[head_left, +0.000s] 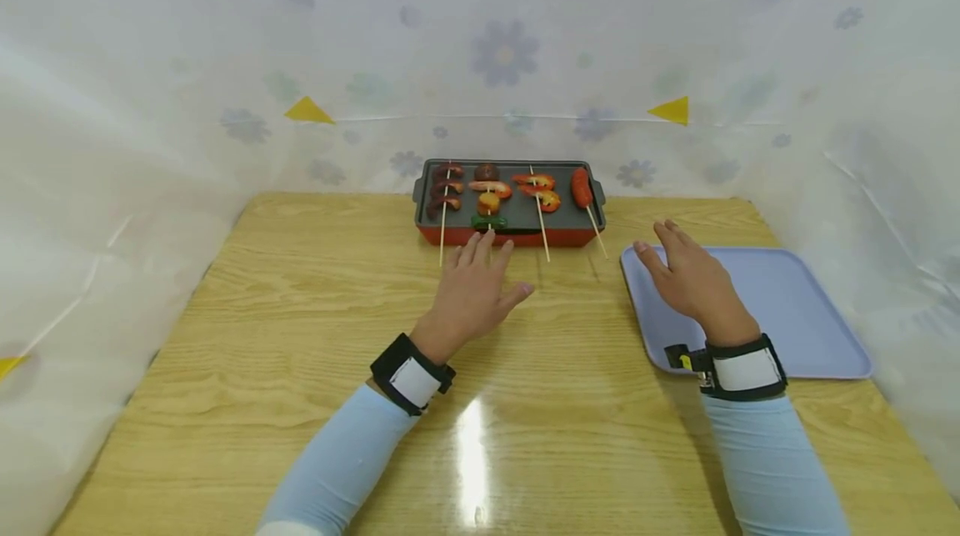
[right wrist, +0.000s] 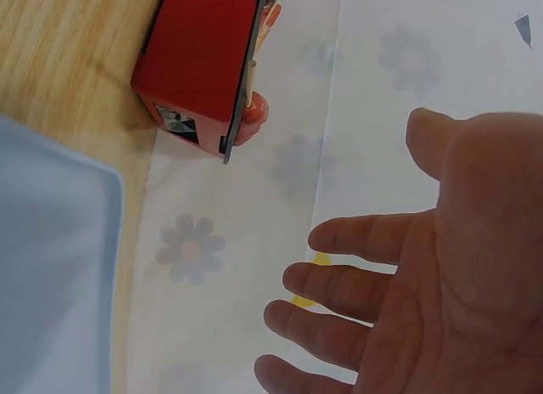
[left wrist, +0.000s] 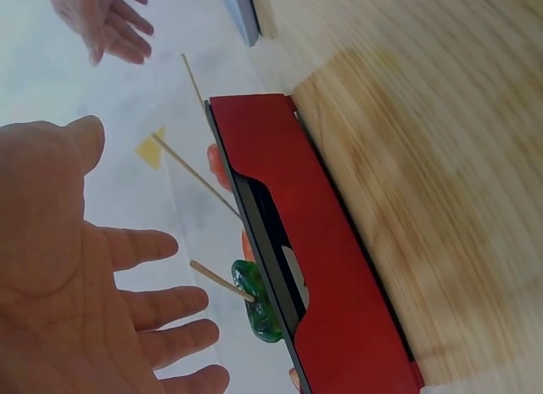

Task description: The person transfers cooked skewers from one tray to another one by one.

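Left hand point(head_left: 472, 294) near the grill point(head_left: 519, 219), right hand point(head_left: 690, 279) by the tray point(head_left: 780, 311): both empty and loosely spread. Skewers point(head_left: 447, 187) lie on the grill; I'd pinch one by its overhanging stick point(head_left: 442, 244) to keep the food point(head_left: 488, 202) steady.

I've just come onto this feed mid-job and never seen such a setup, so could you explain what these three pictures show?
There's no machine: these are a person's bare left hand and right hand. The wide picture comes from a camera on the person's head, looking forward and down. The other two come from cameras worn on the left and right wrists, so each shows that palm up close.

On the wooden table stand a small red grill with a dark top, bearing four skewers of food, and a light blue tray to the right. The left hand is near the grill, the right near the tray. Neither holds anything.
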`<state>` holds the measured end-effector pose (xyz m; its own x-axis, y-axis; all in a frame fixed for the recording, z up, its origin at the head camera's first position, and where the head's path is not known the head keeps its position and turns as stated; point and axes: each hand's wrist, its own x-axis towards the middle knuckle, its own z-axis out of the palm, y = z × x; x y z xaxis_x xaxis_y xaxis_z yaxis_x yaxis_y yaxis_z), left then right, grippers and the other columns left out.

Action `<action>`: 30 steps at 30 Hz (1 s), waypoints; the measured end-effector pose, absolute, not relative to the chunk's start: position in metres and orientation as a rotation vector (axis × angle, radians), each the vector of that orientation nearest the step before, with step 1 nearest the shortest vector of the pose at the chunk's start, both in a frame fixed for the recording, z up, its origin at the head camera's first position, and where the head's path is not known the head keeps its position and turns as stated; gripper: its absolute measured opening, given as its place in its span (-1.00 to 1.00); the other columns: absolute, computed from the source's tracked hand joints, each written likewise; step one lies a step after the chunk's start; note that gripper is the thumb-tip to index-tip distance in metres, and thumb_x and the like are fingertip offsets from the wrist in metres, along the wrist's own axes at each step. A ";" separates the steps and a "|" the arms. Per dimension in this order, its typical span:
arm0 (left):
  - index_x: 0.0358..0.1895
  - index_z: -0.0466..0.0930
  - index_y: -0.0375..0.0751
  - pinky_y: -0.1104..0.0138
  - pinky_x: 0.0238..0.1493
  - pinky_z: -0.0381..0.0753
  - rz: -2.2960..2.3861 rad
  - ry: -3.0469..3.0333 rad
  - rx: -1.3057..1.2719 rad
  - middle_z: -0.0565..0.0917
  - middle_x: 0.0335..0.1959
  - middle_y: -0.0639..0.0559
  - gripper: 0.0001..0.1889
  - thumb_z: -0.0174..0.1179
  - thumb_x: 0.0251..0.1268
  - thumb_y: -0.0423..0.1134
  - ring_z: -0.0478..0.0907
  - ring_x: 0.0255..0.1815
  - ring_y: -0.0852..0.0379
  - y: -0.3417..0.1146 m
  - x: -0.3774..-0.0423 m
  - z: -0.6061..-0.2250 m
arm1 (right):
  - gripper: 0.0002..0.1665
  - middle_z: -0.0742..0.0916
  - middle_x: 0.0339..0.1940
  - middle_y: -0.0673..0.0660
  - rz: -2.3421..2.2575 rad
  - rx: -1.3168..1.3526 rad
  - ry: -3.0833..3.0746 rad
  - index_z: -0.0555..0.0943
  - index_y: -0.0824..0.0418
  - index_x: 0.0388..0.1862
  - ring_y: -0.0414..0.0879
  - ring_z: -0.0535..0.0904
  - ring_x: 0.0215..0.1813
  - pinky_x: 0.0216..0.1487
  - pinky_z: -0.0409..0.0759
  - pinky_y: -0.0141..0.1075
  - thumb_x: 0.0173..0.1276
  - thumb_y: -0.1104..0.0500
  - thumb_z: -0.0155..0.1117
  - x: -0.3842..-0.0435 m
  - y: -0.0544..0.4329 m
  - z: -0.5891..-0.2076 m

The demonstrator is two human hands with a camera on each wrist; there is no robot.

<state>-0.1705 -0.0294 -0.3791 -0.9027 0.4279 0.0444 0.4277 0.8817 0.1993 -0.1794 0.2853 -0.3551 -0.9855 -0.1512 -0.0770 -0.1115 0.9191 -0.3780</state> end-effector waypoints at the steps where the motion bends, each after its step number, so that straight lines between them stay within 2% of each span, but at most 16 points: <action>1: 0.56 0.06 -0.08 -0.09 0.47 0.02 0.321 3.049 0.696 0.01 0.57 -0.21 -0.21 -0.24 0.45 0.34 -0.07 0.57 -0.18 -0.029 -0.170 -0.379 | -0.02 -0.01 0.57 0.44 -0.575 -0.201 2.975 -0.10 0.39 0.57 0.48 -0.01 0.48 0.30 0.06 0.39 0.54 -0.35 -0.46 -0.179 0.286 -0.355; 30: 0.56 0.05 -0.10 0.04 0.52 -0.06 0.258 3.038 0.779 0.10 0.54 -0.21 -0.22 -0.28 0.47 0.33 0.01 0.55 -0.18 -0.008 -0.173 -0.369 | -0.02 0.01 0.54 0.49 -0.564 -0.158 2.969 -0.09 0.44 0.55 0.51 -0.02 0.46 0.32 0.04 0.37 0.55 -0.33 -0.46 -0.172 0.300 -0.359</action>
<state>-0.1727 -0.0085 -0.3685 -0.8774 0.4775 0.0458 0.4784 0.8640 0.1570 -0.1716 0.3005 -0.3589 -0.9879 -0.1235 -0.0941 -0.0804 0.9254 -0.3703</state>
